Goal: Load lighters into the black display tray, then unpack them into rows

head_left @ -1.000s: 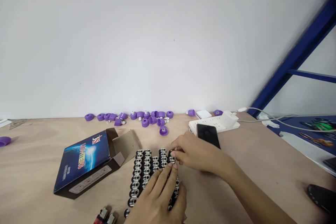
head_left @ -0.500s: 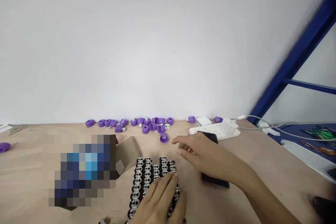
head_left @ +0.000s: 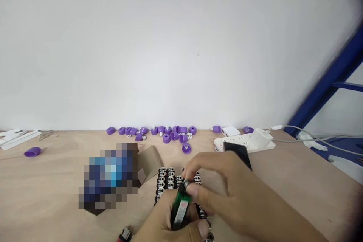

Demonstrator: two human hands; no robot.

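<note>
On the plywood bench, below a white wall, a green lighter stands nearly upright between the two hands, just above rows of black-and-silver lighter heads. The right hand reaches in from the right, its fingers and thumb pinching the lighter's metal top. The left hand comes up from below, its fingers curled round the lower body of the lighter and partly hidden behind it. The packed rows lie directly under both hands. Just left of them sits a box, too blurred to read, with a cardboard flap beside the rows. A red lighter lies at the lower edge of the view. Purple caps line the back of the bench, a loose purple cap lies well to the left, and a white power strip sits at the back right with a black phone just in front of it
</note>
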